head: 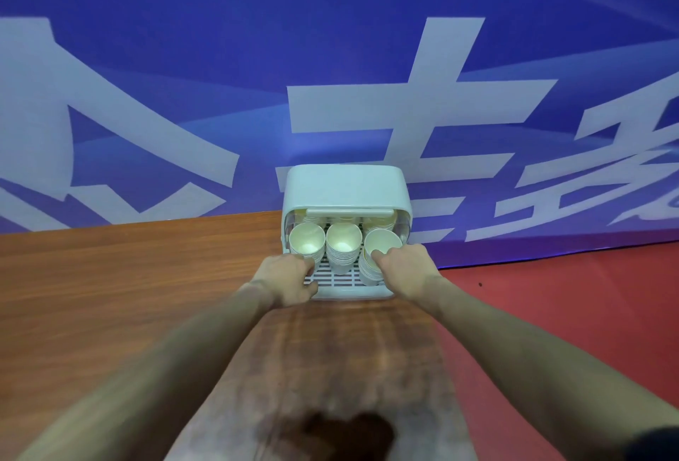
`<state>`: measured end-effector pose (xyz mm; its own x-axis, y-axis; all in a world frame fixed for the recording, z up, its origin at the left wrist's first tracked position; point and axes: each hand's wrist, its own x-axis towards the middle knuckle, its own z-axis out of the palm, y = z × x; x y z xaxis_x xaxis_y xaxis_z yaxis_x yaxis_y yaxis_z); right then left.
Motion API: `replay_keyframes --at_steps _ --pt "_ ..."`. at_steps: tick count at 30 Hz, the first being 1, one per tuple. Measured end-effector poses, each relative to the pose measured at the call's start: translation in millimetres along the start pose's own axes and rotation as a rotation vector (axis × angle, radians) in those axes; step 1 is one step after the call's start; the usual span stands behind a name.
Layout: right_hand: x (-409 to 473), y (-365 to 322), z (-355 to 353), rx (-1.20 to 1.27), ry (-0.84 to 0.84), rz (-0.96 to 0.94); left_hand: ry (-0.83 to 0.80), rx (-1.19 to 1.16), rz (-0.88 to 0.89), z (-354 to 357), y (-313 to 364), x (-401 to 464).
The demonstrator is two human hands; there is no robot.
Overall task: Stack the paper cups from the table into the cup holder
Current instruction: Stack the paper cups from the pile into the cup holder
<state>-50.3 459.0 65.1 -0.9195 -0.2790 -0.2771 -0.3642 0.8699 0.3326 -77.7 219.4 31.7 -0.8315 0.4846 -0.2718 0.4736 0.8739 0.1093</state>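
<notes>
Left hand [290,277] hides the left cup stack's [307,244] base; rear cups sit under the holder's lid [347,187].

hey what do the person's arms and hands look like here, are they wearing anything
Both forearms are bare, with no gloves, watch or rings visible on the left hand or right hand. A dark sleeve edge shows at the right arm's upper end; the left shows no sleeve in view.
</notes>
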Motion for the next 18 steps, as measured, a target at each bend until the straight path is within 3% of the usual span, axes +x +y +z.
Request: replay_keyframes --at_steps 5,12,16,18 --pt "9 -1 20 0.100 -0.068 0.050 -0.016 -0.016 -0.011 6 2 -2" --pt "12 2 26 0.160 -0.035 0.041 -0.023 -0.017 -0.028 6 2 -2" --pt "6 7 11 0.223 0.049 0.065 0.021 -0.024 -0.031 -9 8 2" --pt "1 12 10 0.345 0.130 0.137 0.029 -0.164 -0.105 -11 17 5"
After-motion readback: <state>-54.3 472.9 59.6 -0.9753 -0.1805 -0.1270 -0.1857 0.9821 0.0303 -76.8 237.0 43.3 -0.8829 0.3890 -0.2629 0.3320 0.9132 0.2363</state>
